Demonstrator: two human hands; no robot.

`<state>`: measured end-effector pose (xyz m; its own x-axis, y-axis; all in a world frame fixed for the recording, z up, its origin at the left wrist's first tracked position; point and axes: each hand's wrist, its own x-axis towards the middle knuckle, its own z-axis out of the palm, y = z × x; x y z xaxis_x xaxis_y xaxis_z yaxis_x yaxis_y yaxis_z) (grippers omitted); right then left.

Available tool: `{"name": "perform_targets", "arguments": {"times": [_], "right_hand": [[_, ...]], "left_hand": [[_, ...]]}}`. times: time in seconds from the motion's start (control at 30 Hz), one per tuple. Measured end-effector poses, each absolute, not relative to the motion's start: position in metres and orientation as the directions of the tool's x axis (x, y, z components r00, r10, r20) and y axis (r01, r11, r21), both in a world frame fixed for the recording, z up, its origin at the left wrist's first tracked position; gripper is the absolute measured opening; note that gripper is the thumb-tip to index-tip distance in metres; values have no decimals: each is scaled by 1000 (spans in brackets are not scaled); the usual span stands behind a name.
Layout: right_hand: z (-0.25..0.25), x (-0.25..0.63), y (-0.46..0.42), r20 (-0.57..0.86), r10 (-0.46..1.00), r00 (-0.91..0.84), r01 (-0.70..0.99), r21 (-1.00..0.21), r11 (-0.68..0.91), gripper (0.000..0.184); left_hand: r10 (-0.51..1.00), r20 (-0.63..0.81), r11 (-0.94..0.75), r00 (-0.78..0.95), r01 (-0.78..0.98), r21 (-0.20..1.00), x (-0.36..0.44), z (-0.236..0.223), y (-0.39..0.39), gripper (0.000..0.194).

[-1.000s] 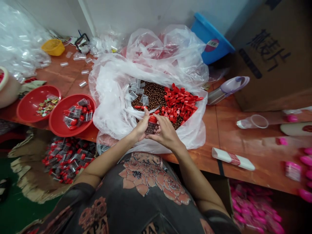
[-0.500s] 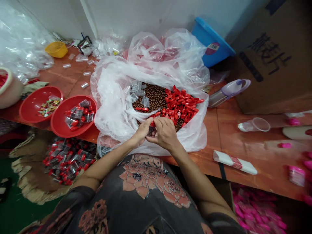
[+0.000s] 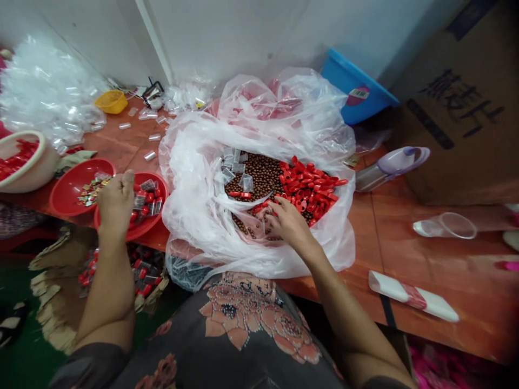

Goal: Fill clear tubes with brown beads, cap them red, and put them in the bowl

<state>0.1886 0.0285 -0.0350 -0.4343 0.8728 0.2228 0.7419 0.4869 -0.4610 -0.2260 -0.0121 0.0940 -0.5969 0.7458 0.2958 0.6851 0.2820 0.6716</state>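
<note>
At ten o'clock my left hand is over the red bottle bowl's nine-o'clock edge; I can't tell its fingers' spread or load. Near twelve, inside the bag, red caps lie lengthwise nine-to-three. Toward one, my right hand's fingers stand parted, nothing seen between. Bare table opens at two.

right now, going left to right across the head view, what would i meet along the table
White bowl → left hand → plastic bag, with the right hand over it → purple-topped bottle → clear cup.
</note>
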Motion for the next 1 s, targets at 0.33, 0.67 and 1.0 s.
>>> {"name": "perform_targets", "arguments": {"times": [0.33,0.67,1.0], "right_hand": [[-12,171,73,-27,910,-413,874,-292,388,36],[-32,184,71,-150,798,-583,796,-301,525,31],[-41,180,63,-211,775,-595,804,-179,568,29]], "left_hand": [[753,-21,-654,658,751,94,-50,21,113,35],[806,-225,-535,548,836,120,-49,-18,171,22],[945,-228,-93,235,861,499,-27,-40,163,17]]}}
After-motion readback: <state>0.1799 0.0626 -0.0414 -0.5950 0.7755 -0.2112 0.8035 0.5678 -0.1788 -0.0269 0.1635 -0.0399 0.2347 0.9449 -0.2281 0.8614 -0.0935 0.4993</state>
